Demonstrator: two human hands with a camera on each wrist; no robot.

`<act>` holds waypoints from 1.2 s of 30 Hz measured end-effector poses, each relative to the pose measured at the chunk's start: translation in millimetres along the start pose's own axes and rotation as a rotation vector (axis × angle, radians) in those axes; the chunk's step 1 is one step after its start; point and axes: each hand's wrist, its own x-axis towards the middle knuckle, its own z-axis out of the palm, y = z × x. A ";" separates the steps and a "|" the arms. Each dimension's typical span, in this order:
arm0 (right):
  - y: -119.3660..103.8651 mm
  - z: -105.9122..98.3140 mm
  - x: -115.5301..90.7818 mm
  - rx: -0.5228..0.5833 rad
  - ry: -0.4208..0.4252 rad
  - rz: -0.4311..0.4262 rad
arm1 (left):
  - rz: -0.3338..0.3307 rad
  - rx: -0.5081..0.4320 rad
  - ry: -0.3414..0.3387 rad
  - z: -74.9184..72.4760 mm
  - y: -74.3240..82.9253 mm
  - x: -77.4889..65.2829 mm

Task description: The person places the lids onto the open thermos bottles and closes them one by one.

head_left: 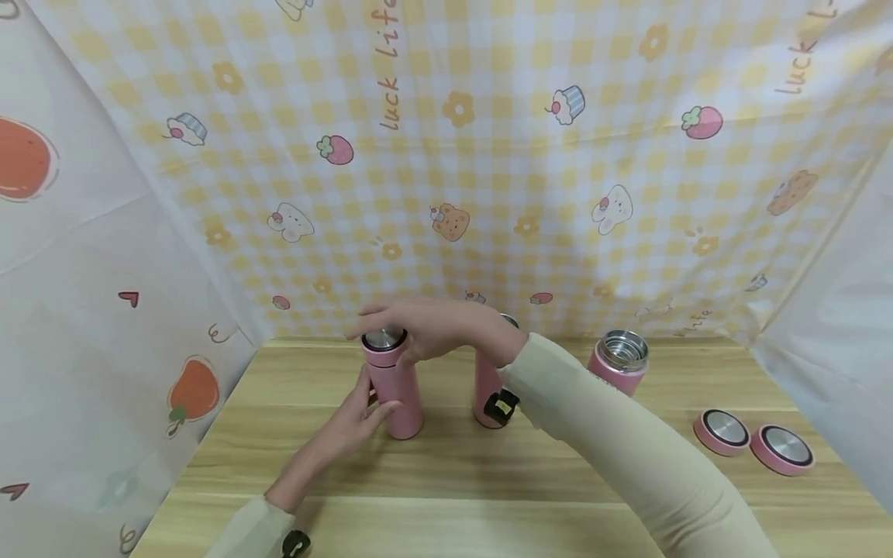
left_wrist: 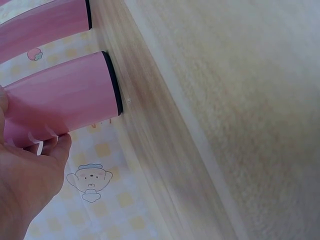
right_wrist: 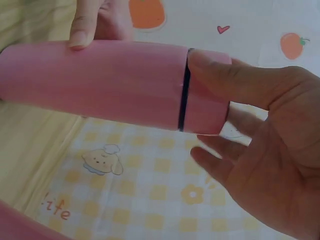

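A pink thermos bottle [head_left: 401,399] stands upright on the left part of the table. My left hand [head_left: 352,422] grips its body from the left, the thumb across the front; the left wrist view shows that hand [left_wrist: 30,182] round the pink wall. From above, my right hand [head_left: 439,325] holds the pink lid [head_left: 380,358] with its silver top. In the right wrist view the thumb of that hand [right_wrist: 270,115] presses the lid's side, and the other fingers are partly hidden behind it. A dark ring shows between lid and body.
Behind my right wrist stands a second pink bottle [head_left: 488,384], its top partly hidden. An uncapped pink bottle [head_left: 621,360] is further right, partly behind the sleeve. Two pink lids, a left one [head_left: 724,430] and a right one [head_left: 783,449], lie on the wooden table [head_left: 488,519]. A patterned cloth [head_left: 502,194] hangs behind.
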 end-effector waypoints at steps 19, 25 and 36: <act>-9.4 2.4 6.1 -0.059 0.030 0.105 | -0.039 -0.010 0.000 0.6 1.1 -0.4; -12.7 6.6 6.6 -0.133 0.077 0.141 | -0.044 -0.019 -0.008 0.6 2.0 -0.8; -30.2 14.4 9.3 -0.370 0.158 0.239 | -0.016 0.006 -0.007 0.6 1.4 -0.7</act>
